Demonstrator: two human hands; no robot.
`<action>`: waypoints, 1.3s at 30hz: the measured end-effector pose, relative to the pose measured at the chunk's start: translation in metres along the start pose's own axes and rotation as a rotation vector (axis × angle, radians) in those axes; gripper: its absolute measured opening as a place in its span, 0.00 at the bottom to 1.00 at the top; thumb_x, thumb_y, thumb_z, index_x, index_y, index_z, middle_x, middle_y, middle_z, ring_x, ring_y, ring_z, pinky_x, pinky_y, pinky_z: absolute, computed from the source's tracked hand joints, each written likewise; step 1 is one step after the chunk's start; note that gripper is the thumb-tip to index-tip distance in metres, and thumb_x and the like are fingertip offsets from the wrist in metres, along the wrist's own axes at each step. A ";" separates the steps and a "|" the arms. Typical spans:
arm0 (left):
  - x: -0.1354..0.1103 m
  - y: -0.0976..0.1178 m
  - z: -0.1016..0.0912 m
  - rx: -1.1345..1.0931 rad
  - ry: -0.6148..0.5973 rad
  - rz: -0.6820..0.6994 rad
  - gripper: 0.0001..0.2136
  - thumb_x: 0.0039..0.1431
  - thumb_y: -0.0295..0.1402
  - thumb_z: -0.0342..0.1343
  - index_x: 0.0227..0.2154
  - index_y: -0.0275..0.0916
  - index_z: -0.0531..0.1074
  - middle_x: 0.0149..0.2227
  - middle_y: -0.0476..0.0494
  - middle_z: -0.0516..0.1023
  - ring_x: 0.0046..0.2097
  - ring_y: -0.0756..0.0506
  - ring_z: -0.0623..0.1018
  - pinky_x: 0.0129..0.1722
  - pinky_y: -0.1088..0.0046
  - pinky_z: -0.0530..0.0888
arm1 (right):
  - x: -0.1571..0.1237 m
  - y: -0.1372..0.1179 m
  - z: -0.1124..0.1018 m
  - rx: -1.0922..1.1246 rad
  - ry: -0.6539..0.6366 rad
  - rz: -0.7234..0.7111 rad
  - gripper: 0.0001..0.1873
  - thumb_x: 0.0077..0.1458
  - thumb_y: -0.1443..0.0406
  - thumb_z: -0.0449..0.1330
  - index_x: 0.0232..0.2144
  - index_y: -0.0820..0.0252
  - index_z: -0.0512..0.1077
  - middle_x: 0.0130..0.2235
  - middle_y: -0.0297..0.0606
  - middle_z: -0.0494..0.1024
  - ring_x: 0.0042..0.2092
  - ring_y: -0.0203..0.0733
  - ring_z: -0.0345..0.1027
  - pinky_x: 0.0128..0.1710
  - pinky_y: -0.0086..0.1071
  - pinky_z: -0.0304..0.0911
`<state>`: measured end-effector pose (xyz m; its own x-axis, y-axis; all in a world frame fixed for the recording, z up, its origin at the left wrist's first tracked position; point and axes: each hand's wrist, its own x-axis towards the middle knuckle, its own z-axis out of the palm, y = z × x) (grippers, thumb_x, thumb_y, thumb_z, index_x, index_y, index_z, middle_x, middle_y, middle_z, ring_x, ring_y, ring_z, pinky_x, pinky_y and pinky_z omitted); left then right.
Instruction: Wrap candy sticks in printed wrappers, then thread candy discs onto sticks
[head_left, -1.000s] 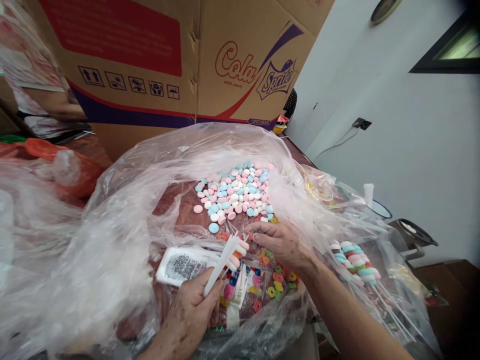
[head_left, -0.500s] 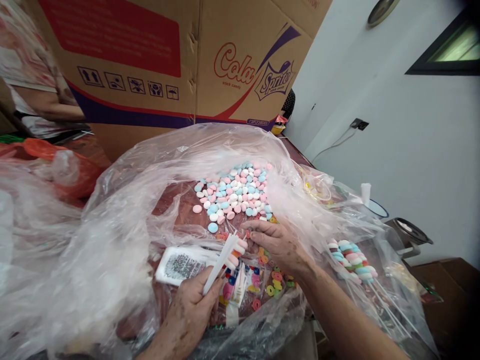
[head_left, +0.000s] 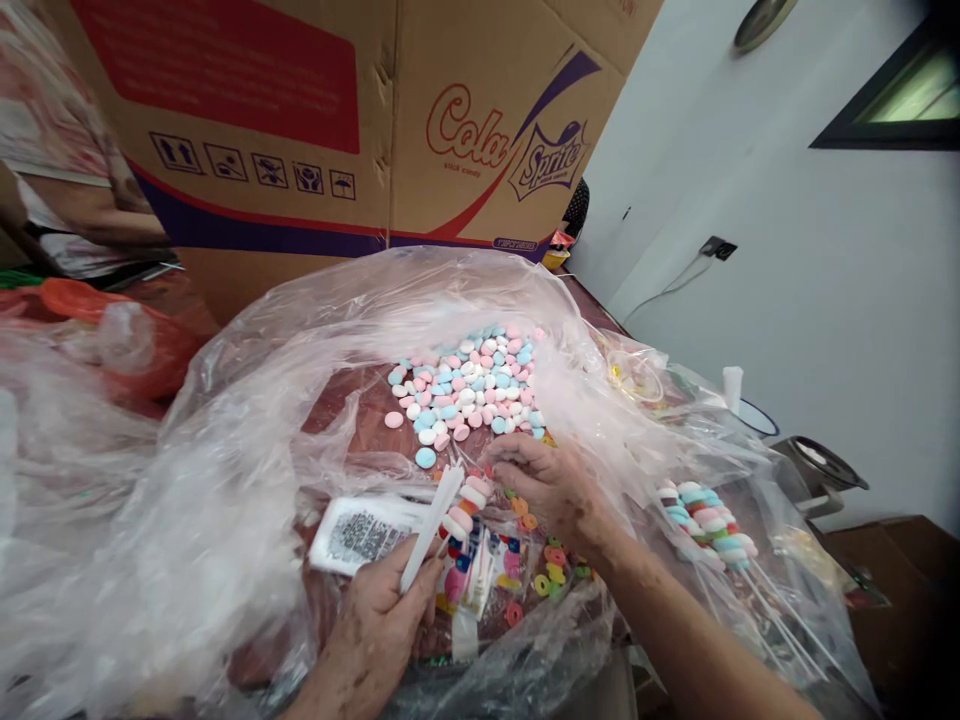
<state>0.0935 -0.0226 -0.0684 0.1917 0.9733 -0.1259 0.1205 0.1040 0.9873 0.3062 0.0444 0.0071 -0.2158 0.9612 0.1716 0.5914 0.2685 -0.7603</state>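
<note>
My left hand [head_left: 384, 620] is closed round a white stick [head_left: 430, 528] that carries several pastel candy discs [head_left: 466, 507] near its upper end. My right hand [head_left: 546, 482] rests palm down among small coloured ring candies [head_left: 551, 560], its fingertips curled at the edge of a heap of pink, blue and white candy tablets [head_left: 469, 385]. Whether the fingertips hold anything is hidden. All of this lies inside a wide clear plastic bag [head_left: 247, 440]. A white barcode label [head_left: 360, 533] lies just left of the stick.
A big Cola Sprite cardboard box [head_left: 360, 120] stands behind the bag. Finished candy sticks [head_left: 709, 525] lie under plastic at right. Crumpled plastic and an orange bag [head_left: 112, 320] fill the left. A white wall with a socket [head_left: 721, 247] is at right.
The stick in my left hand has tilted slightly, its candy discs now lower. My right hand has shifted a little up toward the tablet heap.
</note>
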 end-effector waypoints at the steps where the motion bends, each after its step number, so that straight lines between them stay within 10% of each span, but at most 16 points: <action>1: 0.000 -0.002 0.000 -0.007 0.002 0.002 0.16 0.61 0.44 0.54 0.38 0.38 0.81 0.17 0.53 0.68 0.21 0.49 0.64 0.20 0.77 0.61 | -0.001 -0.002 0.002 0.008 0.044 0.025 0.10 0.56 0.65 0.55 0.35 0.56 0.76 0.34 0.33 0.80 0.34 0.37 0.71 0.36 0.29 0.63; 39: 0.001 -0.009 0.003 -0.063 0.025 -0.023 0.17 0.60 0.44 0.55 0.38 0.36 0.81 0.17 0.53 0.68 0.21 0.49 0.65 0.21 0.76 0.61 | -0.017 -0.002 0.021 0.237 0.232 0.126 0.12 0.55 0.61 0.59 0.37 0.53 0.82 0.39 0.35 0.84 0.42 0.45 0.79 0.47 0.37 0.73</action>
<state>0.0959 -0.0229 -0.0777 0.1654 0.9752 -0.1468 0.0626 0.1382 0.9884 0.2921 0.0258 -0.0077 0.0457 0.9818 0.1841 0.3998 0.1509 -0.9041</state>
